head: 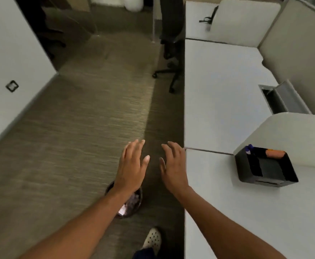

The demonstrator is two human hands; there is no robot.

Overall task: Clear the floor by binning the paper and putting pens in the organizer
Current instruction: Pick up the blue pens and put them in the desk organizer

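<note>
My left hand (pixel 131 165) and my right hand (pixel 173 167) hover side by side over the carpet, palms down, fingers spread, holding nothing. Below my left forearm stands a small dark bin (pixel 132 204) with crumpled paper (pixel 128 204) inside, partly hidden by the arm. A black desk organizer (pixel 265 167) sits on the white desk (pixel 227 212) to the right, with a blue-capped pen (pixel 249 148) and an orange item (pixel 275 153) in its back compartments. The visible carpet holds no loose paper or pens.
White desks (pixel 222 94) run along the right, with grey partitions (pixel 293 53) and an open cable tray (pixel 282 98). A black office chair (pixel 169 43) stands at the far desk. A white wall (pixel 12 62) borders the left. My shoe (pixel 152 240) is near the desk edge.
</note>
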